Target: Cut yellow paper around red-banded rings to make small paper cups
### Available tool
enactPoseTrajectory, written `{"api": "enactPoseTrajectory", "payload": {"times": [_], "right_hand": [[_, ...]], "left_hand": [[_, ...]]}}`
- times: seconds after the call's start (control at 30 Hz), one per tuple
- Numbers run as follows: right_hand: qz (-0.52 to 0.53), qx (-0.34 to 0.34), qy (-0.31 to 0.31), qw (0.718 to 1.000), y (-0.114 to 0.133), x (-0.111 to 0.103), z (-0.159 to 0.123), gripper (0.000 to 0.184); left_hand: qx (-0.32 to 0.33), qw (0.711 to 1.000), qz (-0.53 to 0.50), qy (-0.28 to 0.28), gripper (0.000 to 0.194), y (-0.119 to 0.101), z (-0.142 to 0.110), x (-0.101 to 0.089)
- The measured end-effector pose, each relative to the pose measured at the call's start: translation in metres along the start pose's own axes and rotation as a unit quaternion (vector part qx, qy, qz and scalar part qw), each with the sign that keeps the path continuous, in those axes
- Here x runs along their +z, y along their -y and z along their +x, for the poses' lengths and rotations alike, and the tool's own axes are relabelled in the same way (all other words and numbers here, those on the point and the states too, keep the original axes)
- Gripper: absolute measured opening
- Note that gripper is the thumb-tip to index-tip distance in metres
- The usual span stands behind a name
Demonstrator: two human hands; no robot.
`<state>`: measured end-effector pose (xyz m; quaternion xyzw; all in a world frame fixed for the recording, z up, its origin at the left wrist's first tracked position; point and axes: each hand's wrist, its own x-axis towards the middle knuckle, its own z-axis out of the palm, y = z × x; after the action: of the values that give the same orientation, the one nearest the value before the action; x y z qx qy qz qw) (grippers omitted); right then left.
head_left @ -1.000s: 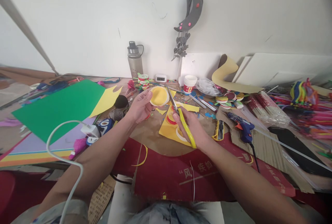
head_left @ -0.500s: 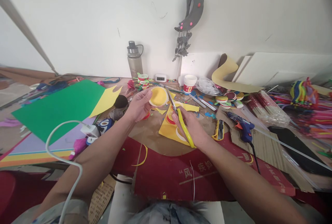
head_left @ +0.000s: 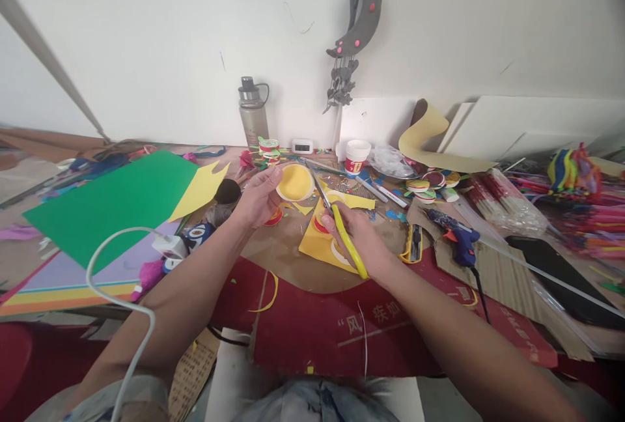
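My left hand (head_left: 256, 199) holds up a round yellow disc with a white rim (head_left: 294, 182), fingers curled round its left edge. My right hand (head_left: 359, 239) grips yellow-handled scissors (head_left: 342, 226). Their metal blades point up and left, and the tips sit right beside the disc's right edge. Under my right hand lies a yellow sheet (head_left: 319, 243) with red and white ring shapes on it.
A green sheet (head_left: 112, 204) and a yellow piece (head_left: 200, 191) lie at the left. A white charger cable (head_left: 117, 279) loops at lower left. A blue glue gun (head_left: 454, 236), a yellow utility knife (head_left: 414, 243), a paper cup (head_left: 356, 158) and a water bottle (head_left: 252, 112) stand around.
The scissors and my right hand have shifted slightly left toward the disc. The disc stays held in my left hand.
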<state>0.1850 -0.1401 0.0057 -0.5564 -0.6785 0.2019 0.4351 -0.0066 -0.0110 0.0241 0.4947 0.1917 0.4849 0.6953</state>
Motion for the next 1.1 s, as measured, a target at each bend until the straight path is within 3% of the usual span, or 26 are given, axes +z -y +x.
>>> {"api": "enactPoseTrajectory", "payload": {"times": [0.17,0.33,0.67,1.1], "right_hand": [[-0.019,-0.011,-0.022,1.000,-0.004,0.004,0.000,0.044],[-0.045,-0.016,-0.029,0.998,-0.007,0.006,0.000,0.048],[-0.076,-0.010,-0.011,0.997,-0.004,0.004,0.000,0.055],[-0.177,-0.018,0.007,0.984,0.000,0.001,-0.001,0.042]], "left_hand": [[0.007,1.000,-0.007,-0.021,0.048,0.002,0.003,-0.001],[0.005,0.997,-0.035,-0.075,0.032,0.008,0.006,-0.001],[0.006,0.995,-0.033,-0.089,0.023,0.004,0.007,0.000],[0.021,0.999,-0.007,-0.029,0.043,0.000,0.012,-0.014]]}}
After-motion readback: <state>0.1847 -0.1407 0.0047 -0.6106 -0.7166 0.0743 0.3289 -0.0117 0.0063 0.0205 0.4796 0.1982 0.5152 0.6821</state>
